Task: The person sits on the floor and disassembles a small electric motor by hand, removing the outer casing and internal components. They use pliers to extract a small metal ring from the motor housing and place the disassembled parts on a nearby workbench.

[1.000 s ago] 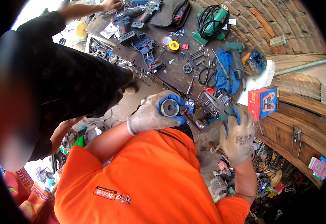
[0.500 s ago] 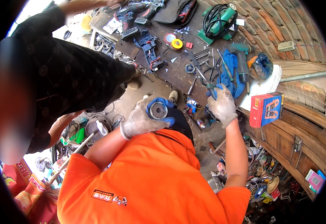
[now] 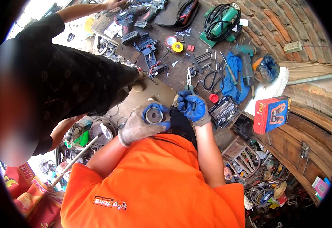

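Note:
My left hand (image 3: 137, 123), in a grey glove with blue palm coating, is wrapped round a cup-shaped round metal part (image 3: 154, 115) with a hole in its middle. To its right, my right hand (image 3: 194, 108) is turned with its blue palm up and its fingers curled. What those fingers hold, if anything, is hidden. Just beyond them is a pair of pliers (image 3: 189, 80), jaws pointing away; its green handles run down behind the glove. Whether the hand touches them I cannot tell. A red round cap (image 3: 213, 98) and a pair of black scissors (image 3: 213, 79) lie to the right.
A person in dark clothes (image 3: 78, 68) stands at left, one hand at the bench's far end. On the bench are cordless drills (image 3: 130, 19), a green corded machine (image 3: 227, 21), a blue cloth (image 3: 234, 68) and a bit tray (image 3: 225, 112). A red box (image 3: 266, 116) stands at right.
My right hand has come from the tools at right toward my left hand and turned palm up. The pliers are now near the bench's front edge. The left hand still holds the metal part.

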`<action>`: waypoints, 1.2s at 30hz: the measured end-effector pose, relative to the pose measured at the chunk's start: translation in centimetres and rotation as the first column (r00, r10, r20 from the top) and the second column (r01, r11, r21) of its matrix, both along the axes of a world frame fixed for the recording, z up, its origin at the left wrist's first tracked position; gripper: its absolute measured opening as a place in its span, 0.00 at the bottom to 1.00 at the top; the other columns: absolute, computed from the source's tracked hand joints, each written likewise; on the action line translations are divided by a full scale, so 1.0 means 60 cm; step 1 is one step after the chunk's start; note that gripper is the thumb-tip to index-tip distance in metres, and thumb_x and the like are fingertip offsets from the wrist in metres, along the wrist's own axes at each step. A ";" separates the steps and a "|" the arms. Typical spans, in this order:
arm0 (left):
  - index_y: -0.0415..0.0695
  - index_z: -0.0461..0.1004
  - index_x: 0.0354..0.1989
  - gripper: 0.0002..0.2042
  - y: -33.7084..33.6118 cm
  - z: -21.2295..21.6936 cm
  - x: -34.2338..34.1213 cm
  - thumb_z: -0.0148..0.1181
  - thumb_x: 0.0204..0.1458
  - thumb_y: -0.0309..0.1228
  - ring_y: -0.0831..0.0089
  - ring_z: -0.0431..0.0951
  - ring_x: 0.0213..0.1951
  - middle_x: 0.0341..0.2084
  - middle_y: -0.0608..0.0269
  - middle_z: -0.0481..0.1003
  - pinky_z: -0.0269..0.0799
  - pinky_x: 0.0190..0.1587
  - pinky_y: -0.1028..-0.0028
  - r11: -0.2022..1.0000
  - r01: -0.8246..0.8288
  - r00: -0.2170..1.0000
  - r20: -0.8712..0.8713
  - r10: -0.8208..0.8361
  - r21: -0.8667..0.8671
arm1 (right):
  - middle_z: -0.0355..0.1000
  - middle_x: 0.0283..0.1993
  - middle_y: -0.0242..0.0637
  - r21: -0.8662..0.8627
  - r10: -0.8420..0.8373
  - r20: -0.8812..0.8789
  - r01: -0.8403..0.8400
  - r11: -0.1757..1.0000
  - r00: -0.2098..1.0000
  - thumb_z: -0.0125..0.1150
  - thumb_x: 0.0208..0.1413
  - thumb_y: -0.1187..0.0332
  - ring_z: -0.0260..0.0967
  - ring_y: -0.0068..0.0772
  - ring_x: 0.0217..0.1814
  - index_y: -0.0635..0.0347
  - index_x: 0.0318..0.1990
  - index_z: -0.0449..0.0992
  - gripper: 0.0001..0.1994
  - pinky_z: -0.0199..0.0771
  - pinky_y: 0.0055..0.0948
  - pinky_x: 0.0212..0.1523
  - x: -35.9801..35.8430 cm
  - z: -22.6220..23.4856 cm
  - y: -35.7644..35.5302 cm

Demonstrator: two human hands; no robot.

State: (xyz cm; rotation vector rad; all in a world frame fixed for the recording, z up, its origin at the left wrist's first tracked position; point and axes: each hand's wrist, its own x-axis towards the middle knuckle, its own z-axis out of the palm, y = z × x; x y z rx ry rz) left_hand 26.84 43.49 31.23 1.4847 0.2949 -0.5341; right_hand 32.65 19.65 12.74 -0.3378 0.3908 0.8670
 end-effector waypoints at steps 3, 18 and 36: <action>0.39 0.77 0.46 0.21 -0.002 -0.004 -0.001 0.77 0.42 0.25 0.78 0.78 0.38 0.36 0.67 0.76 0.75 0.42 0.75 0.998 0.020 0.999 0.025 -0.022 0.065 | 0.78 0.48 0.45 0.118 -0.049 -0.025 0.051 0.992 0.998 0.53 0.60 0.74 0.77 0.38 0.45 0.69 0.53 0.77 0.16 0.80 0.34 0.45 0.003 -0.018 0.006; 0.41 0.77 0.48 0.22 -0.021 -0.005 0.000 0.77 0.42 0.26 0.79 0.78 0.39 0.38 0.66 0.79 0.76 0.42 0.74 0.995 0.063 0.998 -0.013 -0.062 0.084 | 0.77 0.56 0.46 0.348 -0.078 -0.093 0.106 0.931 0.993 0.50 0.59 0.76 0.77 0.41 0.53 0.65 0.54 0.79 0.17 0.78 0.37 0.49 -0.002 -0.056 0.025; 0.41 0.77 0.47 0.22 -0.012 -0.007 -0.003 0.78 0.42 0.28 0.78 0.77 0.41 0.38 0.67 0.77 0.74 0.47 0.73 0.996 0.056 0.997 -0.047 -0.054 0.064 | 0.62 0.73 0.51 0.456 -0.088 -0.057 0.104 0.884 0.994 0.46 0.61 0.70 0.65 0.51 0.71 0.63 0.59 0.75 0.21 0.67 0.55 0.68 -0.035 -0.049 0.032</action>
